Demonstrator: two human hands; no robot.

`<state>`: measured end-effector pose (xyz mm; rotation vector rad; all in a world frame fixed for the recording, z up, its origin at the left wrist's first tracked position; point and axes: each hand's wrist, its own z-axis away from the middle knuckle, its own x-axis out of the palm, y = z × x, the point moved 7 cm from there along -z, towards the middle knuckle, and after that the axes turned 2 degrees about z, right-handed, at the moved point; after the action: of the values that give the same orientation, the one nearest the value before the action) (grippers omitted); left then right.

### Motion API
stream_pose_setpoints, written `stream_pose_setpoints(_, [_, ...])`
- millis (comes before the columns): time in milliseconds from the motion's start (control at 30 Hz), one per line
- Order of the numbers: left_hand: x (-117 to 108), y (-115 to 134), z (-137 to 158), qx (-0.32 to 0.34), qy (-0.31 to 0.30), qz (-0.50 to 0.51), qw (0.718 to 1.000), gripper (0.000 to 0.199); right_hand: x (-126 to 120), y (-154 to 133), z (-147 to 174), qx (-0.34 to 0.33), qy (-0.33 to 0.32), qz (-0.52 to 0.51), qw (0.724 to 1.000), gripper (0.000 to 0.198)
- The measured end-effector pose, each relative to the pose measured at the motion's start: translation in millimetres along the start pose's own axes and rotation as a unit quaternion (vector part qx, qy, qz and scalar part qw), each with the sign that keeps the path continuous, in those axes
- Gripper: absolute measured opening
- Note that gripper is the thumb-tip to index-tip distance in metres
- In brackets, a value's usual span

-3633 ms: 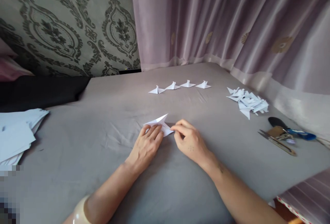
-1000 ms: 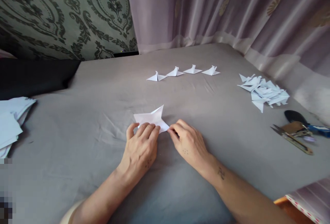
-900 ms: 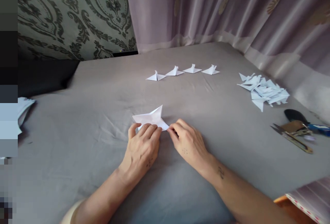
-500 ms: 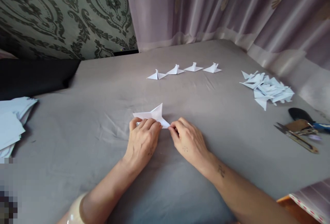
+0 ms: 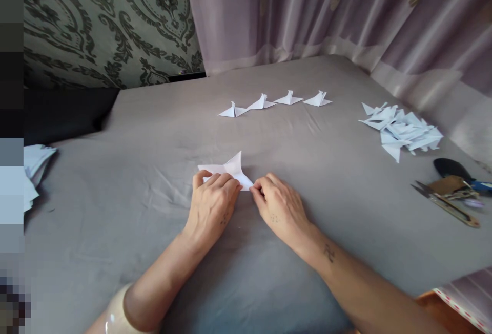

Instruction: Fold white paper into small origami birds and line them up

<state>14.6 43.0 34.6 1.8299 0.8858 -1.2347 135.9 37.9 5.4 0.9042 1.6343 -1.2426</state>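
A partly folded sheet of white paper [image 5: 232, 166] lies on the grey cloth, with one point sticking up and away from me. My left hand [image 5: 214, 195] presses over its near left part, fingers curled on the paper and hiding that portion. At the paper's right corner, my right hand [image 5: 280, 202] pinches the tip between thumb and forefinger. Beyond the hands stand several folded paper birds in a row, among them one at the left end [image 5: 232, 110] and one at the right end [image 5: 318, 99].
A heap of folded white paper pieces [image 5: 409, 131] lies at the right. Nearer are thread snips [image 5: 446, 205] and a black-and-blue tool [image 5: 453, 169]. White sheets [image 5: 36, 172] and a black cloth [image 5: 69, 113] are at the left. Purple curtains [image 5: 307, 11] hang behind.
The hands and the folded paper hold almost the same pose. The view has shifted very slightly.
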Motion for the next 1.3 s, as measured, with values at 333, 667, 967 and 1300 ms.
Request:
stream_pose_setpoints(333, [0,0,-2,0.009,-0.002,-0.001,1.000,0.028,-27,12,8,0.014,-0.037,-0.073,0.997,0.025])
stream_pose_setpoints(667, [0,0,-2,0.015,0.000,0.000,1.000,0.027,-16,-16,19,-0.105,-0.062,0.098,0.988,0.041])
stream_pose_setpoints(967, [1,-2,-2,0.011,-0.008,0.009,1.000,0.029,-22,-17,21,-0.121,-0.050,0.092,0.987,0.031])
stream_pose_setpoints(1300, [2,-5,0,-0.007,-0.007,-0.008,1.000,0.025,-5,-33,18,-0.117,-0.026,0.008,0.993,0.036])
